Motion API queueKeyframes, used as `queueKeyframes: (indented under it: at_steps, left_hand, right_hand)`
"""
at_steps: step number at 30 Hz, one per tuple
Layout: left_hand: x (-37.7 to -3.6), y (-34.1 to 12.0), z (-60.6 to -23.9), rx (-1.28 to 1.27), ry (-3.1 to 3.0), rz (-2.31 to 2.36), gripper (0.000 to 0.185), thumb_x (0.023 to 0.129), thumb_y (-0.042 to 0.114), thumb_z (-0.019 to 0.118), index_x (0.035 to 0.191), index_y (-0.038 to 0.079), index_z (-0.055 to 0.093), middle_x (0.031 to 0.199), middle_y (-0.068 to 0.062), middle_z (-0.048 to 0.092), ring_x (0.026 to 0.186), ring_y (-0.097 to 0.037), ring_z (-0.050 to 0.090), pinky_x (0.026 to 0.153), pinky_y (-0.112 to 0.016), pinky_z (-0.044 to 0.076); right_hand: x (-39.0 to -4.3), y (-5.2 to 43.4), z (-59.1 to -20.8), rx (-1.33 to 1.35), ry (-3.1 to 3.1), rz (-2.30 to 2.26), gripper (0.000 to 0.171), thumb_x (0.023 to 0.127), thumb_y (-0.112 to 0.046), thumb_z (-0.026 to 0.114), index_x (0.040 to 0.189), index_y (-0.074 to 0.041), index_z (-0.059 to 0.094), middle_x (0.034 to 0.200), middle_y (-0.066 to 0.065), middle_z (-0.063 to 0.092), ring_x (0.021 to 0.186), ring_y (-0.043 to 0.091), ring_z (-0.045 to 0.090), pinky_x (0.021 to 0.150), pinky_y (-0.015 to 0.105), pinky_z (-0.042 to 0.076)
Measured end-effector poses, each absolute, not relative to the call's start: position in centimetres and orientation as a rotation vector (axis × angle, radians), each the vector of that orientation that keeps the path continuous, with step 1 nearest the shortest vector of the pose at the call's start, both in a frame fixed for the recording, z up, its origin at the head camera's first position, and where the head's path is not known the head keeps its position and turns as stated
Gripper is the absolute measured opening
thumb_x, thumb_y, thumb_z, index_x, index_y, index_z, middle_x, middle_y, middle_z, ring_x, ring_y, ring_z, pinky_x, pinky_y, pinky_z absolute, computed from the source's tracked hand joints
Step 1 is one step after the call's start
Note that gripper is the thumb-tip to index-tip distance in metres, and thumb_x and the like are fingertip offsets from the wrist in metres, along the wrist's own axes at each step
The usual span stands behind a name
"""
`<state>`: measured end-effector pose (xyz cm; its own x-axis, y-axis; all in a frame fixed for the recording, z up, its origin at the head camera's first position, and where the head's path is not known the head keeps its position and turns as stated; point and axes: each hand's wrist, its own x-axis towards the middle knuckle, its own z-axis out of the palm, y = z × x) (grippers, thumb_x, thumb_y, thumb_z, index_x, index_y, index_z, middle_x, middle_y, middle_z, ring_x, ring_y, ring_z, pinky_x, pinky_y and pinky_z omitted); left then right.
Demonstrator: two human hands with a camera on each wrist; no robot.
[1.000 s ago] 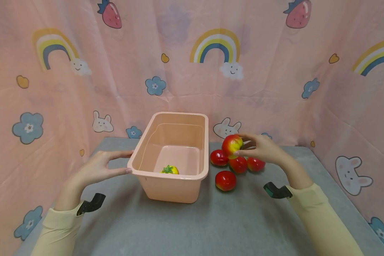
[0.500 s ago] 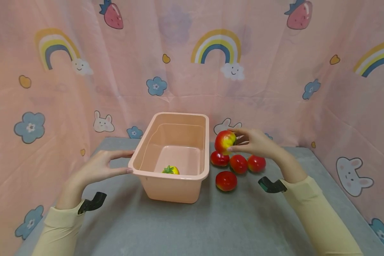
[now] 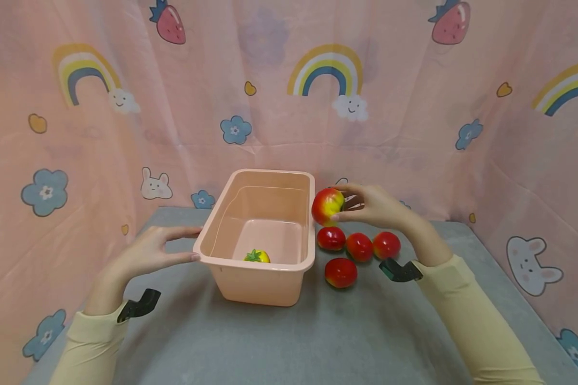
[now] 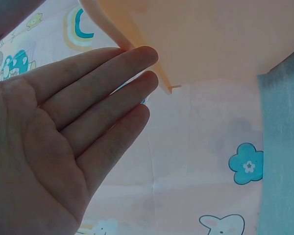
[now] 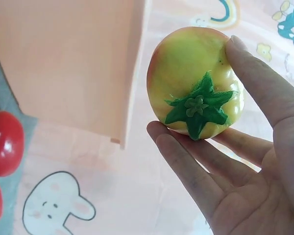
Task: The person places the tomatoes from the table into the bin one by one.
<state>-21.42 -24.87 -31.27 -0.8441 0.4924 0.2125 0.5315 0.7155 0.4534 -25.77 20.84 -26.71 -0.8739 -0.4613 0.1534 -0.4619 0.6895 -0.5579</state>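
Now, nearest, the left hand [image 3: 146,251] lies flat and relaxed, fingertips against the pink tub [image 3: 262,278] at its 9 o'clock rim, unmoved. Beyond, the right hand [image 3: 375,206] pinches the red-yellow tomato [image 3: 327,206], carried up and leftward since a second ago, beside the tub's 2 o'clock rim; four red tomatoes [image 3: 358,247] lie below. No readable writing shows

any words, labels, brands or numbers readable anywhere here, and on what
None: no words, brands or numbers can be read in any view.
The pink bin bears no label.
The tomato held in the right hand and the red tomatoes on the table carry no stickers.
The backdrop cloth shows only pictures: rainbows, flowers, rabbits, strawberries.
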Motion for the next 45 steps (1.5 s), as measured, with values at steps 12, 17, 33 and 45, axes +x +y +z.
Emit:
queueKeyframes:
  at_steps: [12,17,33,45]
  left_hand:
    - [-21.4,-24.9,-31.3,-0.834,-2.848,-0.779,0.062,0.081,0.049,0.070,0.134,0.020,0.056,0.126,-0.001,0.063,0.120,-0.024,0.056,0.094,-0.053,0.046]
    - [-21.4,-24.9,-31.3,-0.833,-2.851,-0.769,0.062,0.081,0.049,0.070,0.134,0.019,0.056,0.126,-0.001,0.063,0.120,-0.024,0.056,0.094,-0.052,0.046]
    - [-21.6,-24.9,-31.5,-0.830,-2.851,-0.774,0.062,0.081,0.050,0.069,0.134,0.019,0.056,0.126,-0.002,0.063,0.120,-0.024,0.056,0.094,-0.053,0.046]
    - [-21.6,-25.0,-31.5,-0.823,-2.858,-0.773,0.063,0.082,0.051,0.069,0.134,0.019,0.056,0.127,-0.002,0.063,0.121,-0.024,0.056,0.095,-0.053,0.045]
  right_hand:
    - [-25.9,19.4,-25.5,0.857,-2.861,0.956,0.069,0.078,-0.037,0.078,0.137,-0.014,0.049,0.127,0.009,0.060,0.106,0.027,0.064,0.086,0.040,0.054]
    - [-26.0,18.7,-24.9,0.899,-2.843,0.970,0.069,0.078,-0.035,0.078,0.137,-0.013,0.049,0.126,0.009,0.060,0.104,0.026,0.065,0.085,0.040,0.055]
    - [-26.6,16.1,-23.6,0.941,-2.865,0.912,0.070,0.079,-0.038,0.076,0.139,-0.013,0.047,0.124,0.009,0.061,0.103,0.024,0.065,0.086,0.039,0.055]
    - [-27.5,14.3,-23.7,0.992,-2.846,0.921,0.066,0.079,-0.038,0.077,0.135,-0.014,0.052,0.124,0.008,0.061,0.102,0.023,0.066,0.086,0.038,0.055]
